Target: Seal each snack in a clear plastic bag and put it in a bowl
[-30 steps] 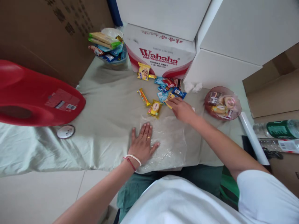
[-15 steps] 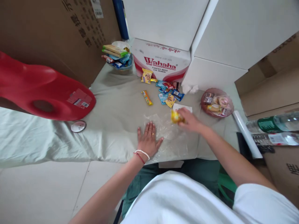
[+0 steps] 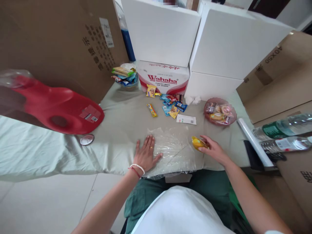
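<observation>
My left hand (image 3: 145,154) lies flat with its fingers spread, pressing on the left side of a clear plastic bag (image 3: 174,148). The bag is spread out at the table's front edge and hangs slightly over it. To the right of the bag, my right hand (image 3: 214,149) grips a yellow snack packet (image 3: 198,143) between thumb and fingers. Beyond the bag are a white printed packet (image 3: 186,119), a yellow wrapped bar (image 3: 152,110) and a pile of small blue, red and yellow snack packets (image 3: 172,105).
A pinkish bowl of wrapped snacks (image 3: 220,112) stands at the right, near a white roll (image 3: 253,141) and plastic bottles (image 3: 280,126). A Wahaha carton (image 3: 163,78) closes off the back. At the left lie a red jug (image 3: 70,110) and a round badge (image 3: 87,139).
My right hand has moved right and toward me with the yellow packet, off the plastic bag. The white printed packet now shows fully. My left hand stays on the bag.
</observation>
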`<state>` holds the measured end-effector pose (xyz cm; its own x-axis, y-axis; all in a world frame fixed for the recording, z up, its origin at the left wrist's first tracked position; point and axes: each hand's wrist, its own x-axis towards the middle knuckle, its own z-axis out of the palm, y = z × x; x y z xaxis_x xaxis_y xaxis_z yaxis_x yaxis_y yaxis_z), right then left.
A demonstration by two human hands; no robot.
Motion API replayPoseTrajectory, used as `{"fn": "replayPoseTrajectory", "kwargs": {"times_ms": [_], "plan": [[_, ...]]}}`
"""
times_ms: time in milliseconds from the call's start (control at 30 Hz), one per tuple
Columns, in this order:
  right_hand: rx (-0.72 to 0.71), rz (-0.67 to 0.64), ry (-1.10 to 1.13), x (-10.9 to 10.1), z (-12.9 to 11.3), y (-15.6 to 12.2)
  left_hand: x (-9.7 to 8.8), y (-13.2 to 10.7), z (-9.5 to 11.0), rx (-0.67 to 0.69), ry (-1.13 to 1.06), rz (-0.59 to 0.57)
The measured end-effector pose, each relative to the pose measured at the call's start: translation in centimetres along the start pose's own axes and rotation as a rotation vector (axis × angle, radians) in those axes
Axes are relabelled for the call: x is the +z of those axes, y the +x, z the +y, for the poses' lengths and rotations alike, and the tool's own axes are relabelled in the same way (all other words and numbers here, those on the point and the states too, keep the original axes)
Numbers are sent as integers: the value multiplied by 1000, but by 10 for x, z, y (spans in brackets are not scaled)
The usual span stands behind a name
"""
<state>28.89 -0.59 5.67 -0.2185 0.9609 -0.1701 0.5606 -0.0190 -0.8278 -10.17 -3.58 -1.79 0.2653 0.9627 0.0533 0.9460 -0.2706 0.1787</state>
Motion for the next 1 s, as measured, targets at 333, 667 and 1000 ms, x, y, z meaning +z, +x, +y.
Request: {"fn": "replayPoseTrajectory", "kwargs": {"times_ms": [333, 667, 1000], "plan": [[18, -459, -584, 88, -106, 71, -6, 2, 6, -40, 3, -46], [-374, -309, -811, 99, -88, 47, -6, 1, 6, -38, -37, -45], [-298, 52, -647, 50, -43, 27, -6, 0, 4, -37, -86, -48]]}}
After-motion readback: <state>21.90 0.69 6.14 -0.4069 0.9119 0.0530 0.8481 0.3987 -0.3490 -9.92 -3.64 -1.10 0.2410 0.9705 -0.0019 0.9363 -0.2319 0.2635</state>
